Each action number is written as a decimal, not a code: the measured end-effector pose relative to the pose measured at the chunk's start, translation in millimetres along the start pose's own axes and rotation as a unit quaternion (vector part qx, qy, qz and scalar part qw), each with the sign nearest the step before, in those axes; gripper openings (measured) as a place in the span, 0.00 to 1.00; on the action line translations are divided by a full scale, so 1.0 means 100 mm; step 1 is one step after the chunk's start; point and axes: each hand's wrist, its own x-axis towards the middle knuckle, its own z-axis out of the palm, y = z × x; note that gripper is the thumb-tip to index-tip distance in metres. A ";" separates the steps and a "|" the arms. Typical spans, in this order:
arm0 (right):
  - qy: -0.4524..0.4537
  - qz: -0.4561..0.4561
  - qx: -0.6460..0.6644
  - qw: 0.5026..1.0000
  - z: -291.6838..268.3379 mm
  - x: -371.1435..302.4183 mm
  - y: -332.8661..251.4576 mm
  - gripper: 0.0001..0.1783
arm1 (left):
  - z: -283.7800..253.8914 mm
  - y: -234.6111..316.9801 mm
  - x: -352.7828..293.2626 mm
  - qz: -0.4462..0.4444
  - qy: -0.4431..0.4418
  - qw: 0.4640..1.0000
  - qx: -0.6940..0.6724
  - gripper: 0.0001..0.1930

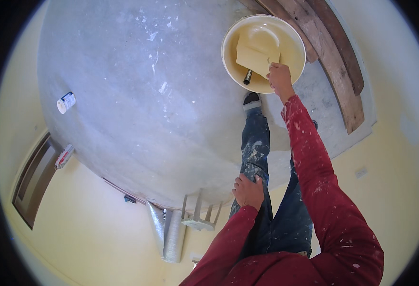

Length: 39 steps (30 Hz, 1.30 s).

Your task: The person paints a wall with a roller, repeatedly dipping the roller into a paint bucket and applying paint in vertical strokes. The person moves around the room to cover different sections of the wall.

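Observation:
My right hand (280, 80) is closed at the near right of a big round basin (299, 59), its fingers at the edge of a flat, cream-coated piece (254, 58). That piece lies over the cream-coloured mix (262, 34) in the basin; its exact kind is not clear. From beneath its near edge a short black handle (248, 77) sticks out, which my hand does not touch. My left hand (248, 191) rests on my left leg (254, 157), fingers spread over the paint-stained jeans, holding nothing.
Wooden planks (336, 62) lie right of the basin. A white tub (66, 102) stands on the grey, paint-spotted floor (138, 109) at left, with a red-and-white package (64, 157) by the wall. Silvery rolls (173, 236) and a small stool (200, 221) stand behind me.

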 end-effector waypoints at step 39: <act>0.084 -0.378 -0.755 0.529 -0.55 0.55 -0.19 0.10 | -0.10 0.09 0.11 0.091 0.055 0.994 0.020 0.26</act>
